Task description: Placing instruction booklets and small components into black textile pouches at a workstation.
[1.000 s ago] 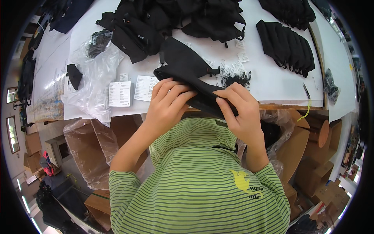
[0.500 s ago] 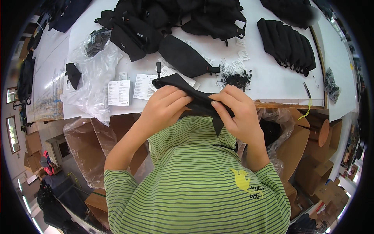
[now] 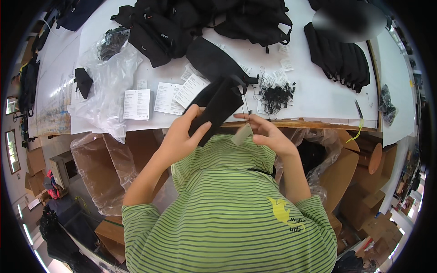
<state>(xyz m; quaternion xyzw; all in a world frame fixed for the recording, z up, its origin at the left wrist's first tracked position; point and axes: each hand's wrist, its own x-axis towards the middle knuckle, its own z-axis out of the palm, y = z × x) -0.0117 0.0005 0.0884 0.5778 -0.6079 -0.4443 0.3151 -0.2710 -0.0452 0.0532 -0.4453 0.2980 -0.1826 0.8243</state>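
Observation:
My left hand (image 3: 184, 139) grips a black fabric pouch (image 3: 221, 101), thumb on its near side and fingers behind, tilting it up over the table's front edge. A thin black cord hangs from the pouch's upper end, carrying a pale hang tag (image 3: 242, 135), blurred by motion. Beside the tag is my right hand (image 3: 271, 136), open, its forefinger stretched toward the cord and its thumb apart. Whether the fingers touch the cord cannot be made out. Just beyond the pouch lies another black pouch (image 3: 211, 57). White printed cards (image 3: 137, 104) are laid out left of it.
A tangle of black tag cords (image 3: 276, 96) sits right of the pouches. Black bags (image 3: 166, 32) are heaped behind; more stand in a row (image 3: 339, 61) at right. Clear plastic bag (image 3: 102, 86) lies left. Scissors (image 3: 358, 109) rest near the right front edge. Cardboard boxes (image 3: 341, 173) stand below.
The pouch has been turned from lying crosswise in both hands to tilted upward in my left. My right hand has let go of it and the hang tag has come into view.

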